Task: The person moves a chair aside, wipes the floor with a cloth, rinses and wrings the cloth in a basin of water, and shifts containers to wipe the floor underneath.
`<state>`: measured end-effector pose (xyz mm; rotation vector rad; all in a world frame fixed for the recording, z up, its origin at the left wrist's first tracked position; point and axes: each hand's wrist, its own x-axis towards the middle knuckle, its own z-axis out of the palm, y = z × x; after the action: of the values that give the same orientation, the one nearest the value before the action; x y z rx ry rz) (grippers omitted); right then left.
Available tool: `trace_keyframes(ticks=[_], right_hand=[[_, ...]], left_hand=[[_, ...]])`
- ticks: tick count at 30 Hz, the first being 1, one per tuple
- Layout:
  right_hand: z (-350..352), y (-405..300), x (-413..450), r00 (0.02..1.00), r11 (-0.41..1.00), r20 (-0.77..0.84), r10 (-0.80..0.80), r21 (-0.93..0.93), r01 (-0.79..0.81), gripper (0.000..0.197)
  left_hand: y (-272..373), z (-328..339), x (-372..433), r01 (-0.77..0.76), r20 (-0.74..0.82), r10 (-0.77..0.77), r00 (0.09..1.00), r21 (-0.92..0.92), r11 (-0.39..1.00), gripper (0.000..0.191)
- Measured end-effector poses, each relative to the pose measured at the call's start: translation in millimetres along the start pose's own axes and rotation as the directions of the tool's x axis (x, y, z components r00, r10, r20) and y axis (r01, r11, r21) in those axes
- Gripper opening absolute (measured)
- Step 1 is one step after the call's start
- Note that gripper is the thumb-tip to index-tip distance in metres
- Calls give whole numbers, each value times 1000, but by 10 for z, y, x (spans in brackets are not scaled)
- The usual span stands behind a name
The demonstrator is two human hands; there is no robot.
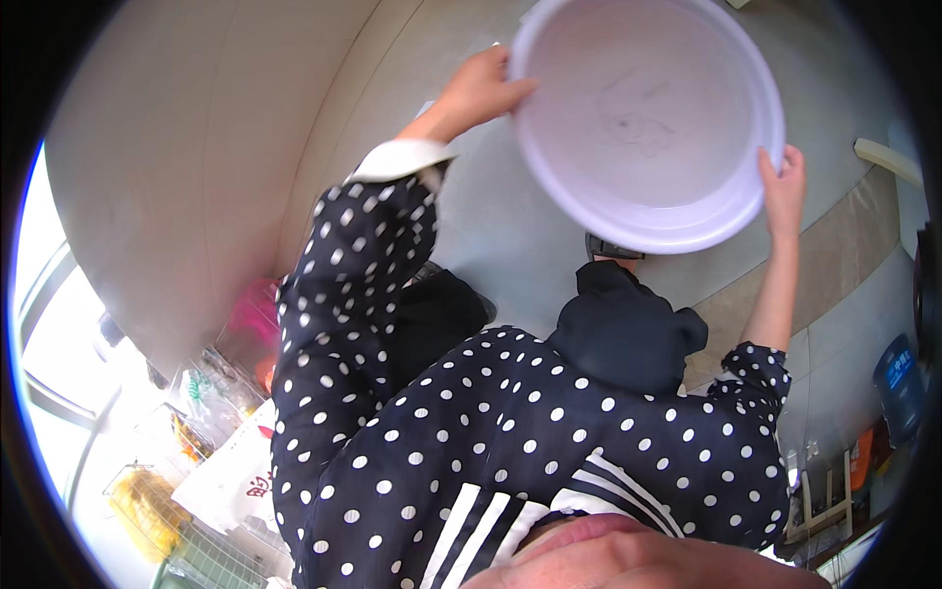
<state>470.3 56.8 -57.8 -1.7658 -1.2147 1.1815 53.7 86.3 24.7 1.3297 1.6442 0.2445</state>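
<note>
A large round, pale lilac plastic basin [647,213] is held up off the floor in front of me, its open side towards my head. Its rim is gripped on the left by my left hand [482,92], with the thumb over the edge. My right hand [786,184] clasps the opposite rim, lower down on the right. Thin dark strands or marks show on the basin's bottom, around a small dark spot; I cannot tell what they are. The fingers behind the rim are hidden.
Grey floor [500,243] spreads below, with my shoe [603,247] under the basin. A pale wall [206,147] rises at the left. Wire baskets [147,508] with bagged goods stand lower left. At the right are a blue water jug [901,390] and a wooden stool-like frame [820,508].
</note>
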Motion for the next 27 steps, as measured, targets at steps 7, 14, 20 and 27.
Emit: trace_keyframes(ticks=[7, 14, 20, 27], right_hand=[[-1142, 939, 768, 991, 991, -136, 0, -135, -19, 45], [-1208, 1159, 1121, 982, 953, -191, -6, -299, -52, 49], [184, -140, 318, 849, 594, -91, -520, -753, 283, 44], [2166, -16, -576, 747, 529, 566, -348, -539, 655, 68]], left_hand=[[525, 1122, 867, -198, 102, 215, 971, -152, 968, 44], [427, 1489, 1037, -38, 198, 101, 975, -297, 954, 50], [-44, 961, 715, -97, -62, 88, 994, -170, 981, 56], [-1772, -583, -229, 30, -476, -134, 869, -219, 975, 32]])
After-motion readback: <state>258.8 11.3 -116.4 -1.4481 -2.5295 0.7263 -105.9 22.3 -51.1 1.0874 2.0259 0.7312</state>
